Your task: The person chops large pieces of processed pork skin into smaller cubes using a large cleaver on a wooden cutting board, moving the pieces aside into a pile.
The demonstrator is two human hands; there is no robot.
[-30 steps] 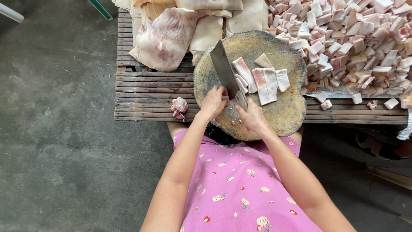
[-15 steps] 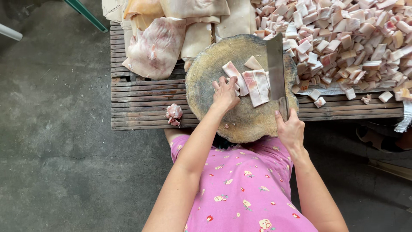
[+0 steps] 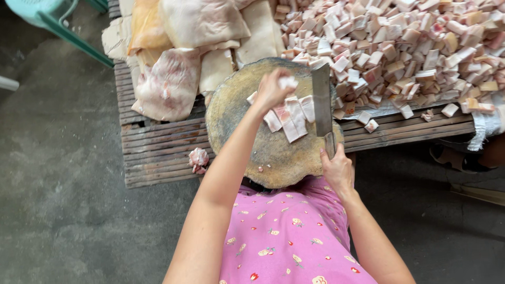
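Observation:
A round wooden chopping block [image 3: 236, 126] lies on a low slatted wooden platform [image 3: 158, 147]. Several pale pink strips of pork fat [image 3: 292, 118] lie on the block's right half. My left hand [image 3: 273, 89] is raised over the block's top, closed on a small piece of fat [image 3: 287, 82]. My right hand [image 3: 336, 168] grips the handle of a cleaver [image 3: 321, 100], whose blade lies along the right edge of the block, pointing away from me.
A big heap of cut fat cubes [image 3: 400, 47] covers the platform's right side. Large slabs of pork skin [image 3: 179, 52] lie at the back left. A small scrap [image 3: 198, 159] sits near the platform's front edge. A teal chair leg [image 3: 68, 37] stands on the concrete floor.
My left hand has lifted off the strips and risen toward the block's far edge with a piece in it. The cleaver stays at the block's right side.

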